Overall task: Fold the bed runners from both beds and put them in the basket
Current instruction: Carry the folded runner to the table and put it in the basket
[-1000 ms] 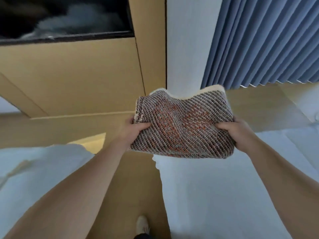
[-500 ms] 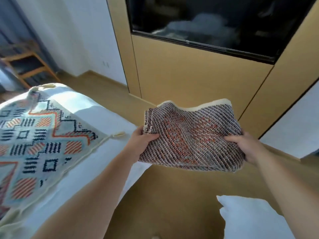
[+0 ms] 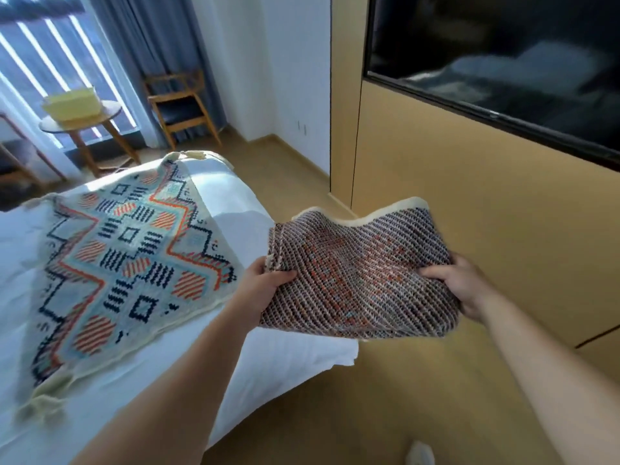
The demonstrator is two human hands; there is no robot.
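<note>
A folded bed runner (image 3: 362,273), woven in dark, white and orange with a cream edge, hangs in the air over the floor beside the bed. My left hand (image 3: 265,280) grips its left edge and my right hand (image 3: 459,283) grips its right edge. A second bed runner (image 3: 127,256) with blue, navy and orange geometric patterns lies spread flat on the white bed (image 3: 285,360) to the left. A pale yellow basket (image 3: 72,104) stands on a small round table (image 3: 110,110) by the window, far from my hands.
A wooden chair (image 3: 181,105) stands by the blue curtains (image 3: 151,38). A tan wall panel (image 3: 469,196) with a dark screen (image 3: 503,62) runs along the right. Wooden floor (image 3: 385,414) lies between the bed and the panel.
My view has swung left from the curtain and wall to the bed, window and basket. Both hands keep hold of the folded runner, which stays in front of me.
</note>
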